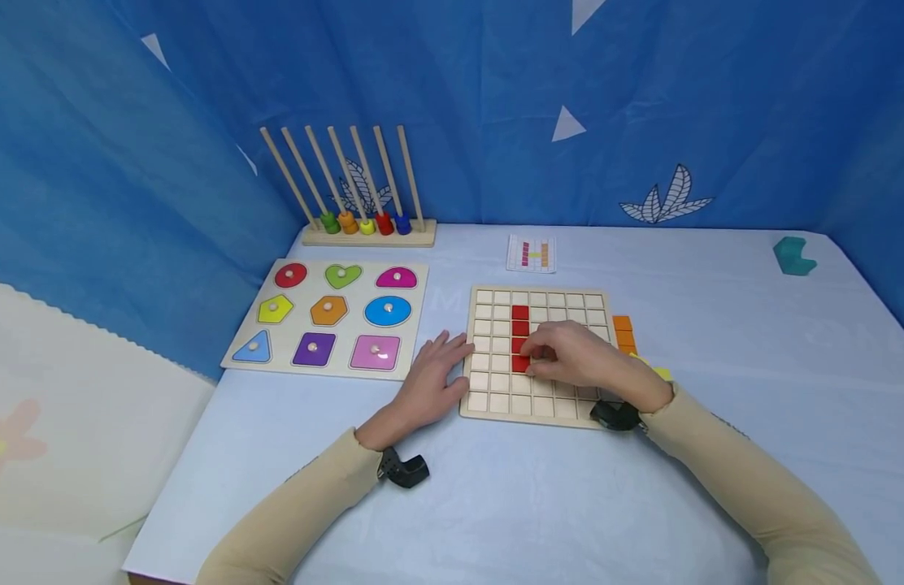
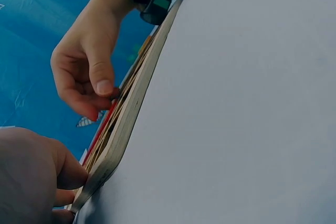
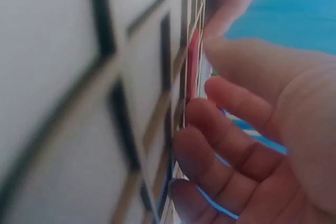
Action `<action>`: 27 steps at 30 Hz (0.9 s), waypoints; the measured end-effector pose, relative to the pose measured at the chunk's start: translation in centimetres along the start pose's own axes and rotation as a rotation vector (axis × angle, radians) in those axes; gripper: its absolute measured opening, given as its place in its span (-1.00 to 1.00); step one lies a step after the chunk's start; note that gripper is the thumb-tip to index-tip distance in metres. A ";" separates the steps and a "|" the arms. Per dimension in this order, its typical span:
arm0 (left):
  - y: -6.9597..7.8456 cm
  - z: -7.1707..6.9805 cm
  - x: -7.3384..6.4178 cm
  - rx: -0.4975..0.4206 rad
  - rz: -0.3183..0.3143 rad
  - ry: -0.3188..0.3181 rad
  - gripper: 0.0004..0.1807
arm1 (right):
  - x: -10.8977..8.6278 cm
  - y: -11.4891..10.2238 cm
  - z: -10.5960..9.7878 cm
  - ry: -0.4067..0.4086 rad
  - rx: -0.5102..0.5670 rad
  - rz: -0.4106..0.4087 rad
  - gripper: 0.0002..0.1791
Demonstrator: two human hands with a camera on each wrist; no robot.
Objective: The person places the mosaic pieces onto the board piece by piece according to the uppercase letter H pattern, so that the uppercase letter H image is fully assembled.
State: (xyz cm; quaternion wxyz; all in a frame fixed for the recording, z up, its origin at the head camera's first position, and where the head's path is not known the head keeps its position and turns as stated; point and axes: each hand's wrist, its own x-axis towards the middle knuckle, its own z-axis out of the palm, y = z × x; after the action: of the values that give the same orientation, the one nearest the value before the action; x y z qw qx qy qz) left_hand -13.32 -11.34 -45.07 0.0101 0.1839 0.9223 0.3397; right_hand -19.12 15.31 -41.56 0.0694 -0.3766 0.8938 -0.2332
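A wooden grid board (image 1: 525,420) lies on the table, with several red square tiles (image 1: 520,312) in one column. My right hand (image 1: 572,355) is over the board's middle, its thumb and fingertips right at the lowest red tiles. In the right wrist view, the thumb and bent fingers stand apart beside a red tile (image 3: 193,64). Spread out, my left hand (image 1: 432,382) rests at the board's left edge. Its fingers (image 2: 71,174) touch the board's rim (image 2: 118,145) in the left wrist view. Orange tiles (image 1: 623,322) and yellow tiles (image 1: 662,373) lie by the right edge, partly covered by my right arm.
Behind the board lies a small pattern card (image 1: 531,253). A knobbed shape puzzle (image 1: 415,357) is on the left, with a peg stand (image 1: 313,237) of coloured beads behind it. One teal piece (image 1: 790,257) sits at the far right. Blue curtains border the table.
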 end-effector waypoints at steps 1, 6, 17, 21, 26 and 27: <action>0.0 0.0 0.0 0.000 -0.001 0.000 -0.42 | -0.1 0.0 -0.2 0.002 0.001 0.008 -0.79; 0.1 0.1 0.0 0.000 -0.002 -0.003 -0.42 | -1.0 0.2 -1.7 0.041 0.005 0.048 -0.78; -0.1 0.1 -0.2 0.007 -0.013 0.003 -0.43 | -6.4 2.1 -4.7 0.070 -0.034 0.207 -0.74; -0.1 -0.1 -0.2 0.003 -0.010 0.010 -0.43 | -8.7 2.8 -5.2 0.082 -0.069 0.266 -0.74; 0.0 0.0 -0.1 0.008 0.006 0.013 -0.43 | -11.5 3.4 -5.3 0.083 -0.079 0.338 -0.68; 0.0 0.1 -0.1 0.008 0.009 0.015 -0.43 | -12.0 3.5 -5.3 0.087 -0.077 0.342 -0.68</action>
State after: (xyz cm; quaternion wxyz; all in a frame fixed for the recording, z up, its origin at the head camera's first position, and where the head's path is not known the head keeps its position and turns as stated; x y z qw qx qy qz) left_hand -13.21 -11.35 -45.13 0.0010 0.1858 0.9229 0.3374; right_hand -14.46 27.88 -39.21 0.0547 -0.2111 0.9553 -0.1997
